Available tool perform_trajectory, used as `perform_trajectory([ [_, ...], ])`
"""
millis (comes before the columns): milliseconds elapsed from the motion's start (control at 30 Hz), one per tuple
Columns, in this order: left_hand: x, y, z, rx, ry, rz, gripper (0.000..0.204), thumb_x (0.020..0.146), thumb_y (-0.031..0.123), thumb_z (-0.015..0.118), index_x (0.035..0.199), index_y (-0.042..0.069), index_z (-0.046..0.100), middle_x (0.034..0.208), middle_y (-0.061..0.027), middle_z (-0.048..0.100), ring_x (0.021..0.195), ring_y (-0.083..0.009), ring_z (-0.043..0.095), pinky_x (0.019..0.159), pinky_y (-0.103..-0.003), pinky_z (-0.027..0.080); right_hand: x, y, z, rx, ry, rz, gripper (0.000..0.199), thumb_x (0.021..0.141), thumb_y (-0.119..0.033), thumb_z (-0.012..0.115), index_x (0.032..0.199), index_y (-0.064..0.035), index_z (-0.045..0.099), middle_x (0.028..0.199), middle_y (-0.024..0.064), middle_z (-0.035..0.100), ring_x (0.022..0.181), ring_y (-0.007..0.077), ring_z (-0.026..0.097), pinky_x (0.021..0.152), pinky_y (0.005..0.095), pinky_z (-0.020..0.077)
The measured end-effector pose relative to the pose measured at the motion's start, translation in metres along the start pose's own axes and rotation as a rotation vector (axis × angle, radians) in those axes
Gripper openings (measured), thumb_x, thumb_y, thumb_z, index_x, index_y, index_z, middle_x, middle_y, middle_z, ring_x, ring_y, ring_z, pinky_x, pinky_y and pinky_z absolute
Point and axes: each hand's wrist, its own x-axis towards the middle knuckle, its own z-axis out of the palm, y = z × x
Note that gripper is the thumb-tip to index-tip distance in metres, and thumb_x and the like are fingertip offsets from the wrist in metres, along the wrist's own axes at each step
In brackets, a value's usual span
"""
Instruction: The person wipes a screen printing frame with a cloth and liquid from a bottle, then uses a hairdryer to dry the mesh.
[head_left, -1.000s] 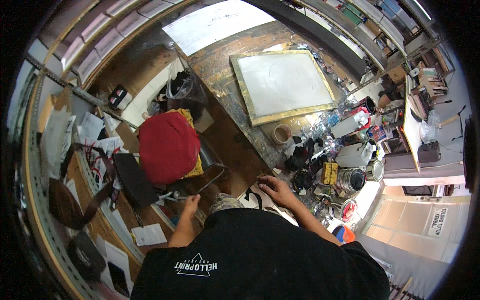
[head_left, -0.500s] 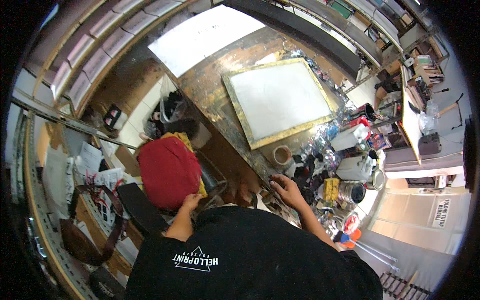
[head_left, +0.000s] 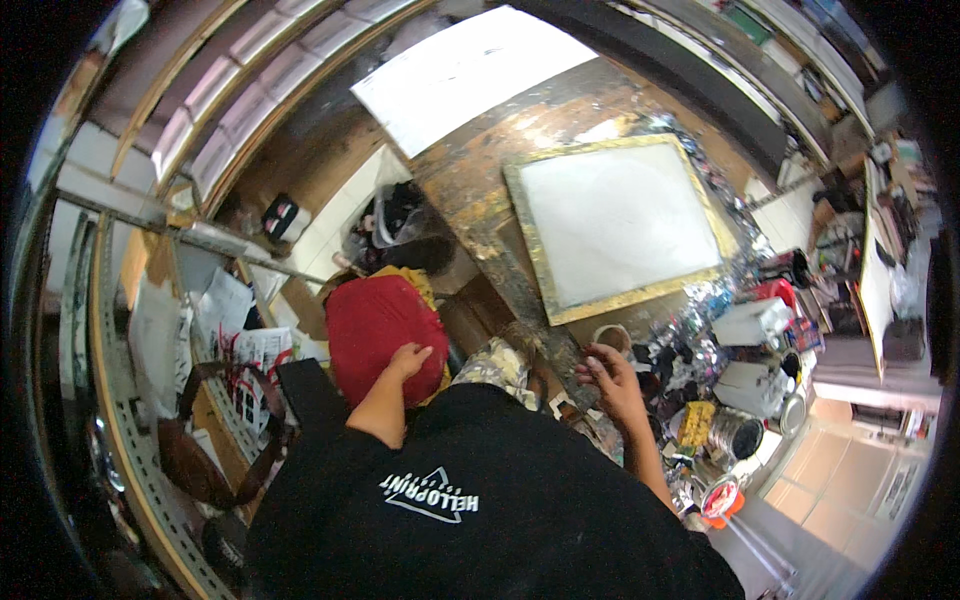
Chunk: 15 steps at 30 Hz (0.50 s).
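Observation:
My left hand (head_left: 408,362) is over the near right part of a rounded red cloth-covered cushion (head_left: 378,335), its fingers loosely extended and holding nothing. Whether it presses on the cloth is hard to tell. Yellow cloth (head_left: 420,283) shows along the cushion's far edge. My right hand (head_left: 612,378) hovers by the near corner of the stained worktable (head_left: 465,190), fingers apart and bare of any object. Just beyond it stands a small round tub (head_left: 612,340). On the table lies a framed printing screen (head_left: 620,225) with pale mesh and a yellow-smeared frame.
A large white sheet (head_left: 470,75) covers the table's far left. Paint cans (head_left: 735,435), white jugs (head_left: 752,388) and a yellow sponge-like block (head_left: 695,425) crowd the right. Left of me are a brown strapped bag (head_left: 205,455) and metal shelving. A bin with dark contents (head_left: 400,215) stands beyond the cushion.
The whole view has shifted, so the scene sits farther right and lower. My left hand has left the cushion's yellow edge and come over its red top. My right hand's fingers have risen.

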Motion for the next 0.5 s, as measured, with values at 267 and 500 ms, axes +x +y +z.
perform_trajectory([
  [267, 0.065, -0.031, -0.081, 0.065, 0.051, -0.237, 0.072, 0.093, 0.051, 0.063, 0.144, 0.003, 0.051, 0.146, -0.0237, 0.051, 0.134, -0.0395, 0.051, 0.113, -0.044, 0.039, 0.063, -0.060, 0.017, -0.207, 0.003, -0.012, 0.034, 0.102, -0.017, 0.059, 0.131, 0.0005, 0.058, 0.128, 0.0099, 0.063, 0.113, 0.0194, 0.062, 0.094, 0.0330, 0.0514],
  [500, 0.176, -0.064, -0.156, 0.192, 0.073, -0.420, 0.103, 0.081, 0.045, 0.079, 0.160, 0.014, 0.020, 0.165, -0.0177, 0.020, 0.149, -0.0437, 0.024, 0.119, -0.052, 0.030, 0.194, -0.099, 0.080, -0.195, -0.141, 0.235, 0.031, 0.102, -0.014, 0.060, 0.129, 0.0000, 0.058, 0.124, 0.0087, 0.065, 0.107, 0.0165, 0.063, 0.089, 0.0317, 0.0511],
])
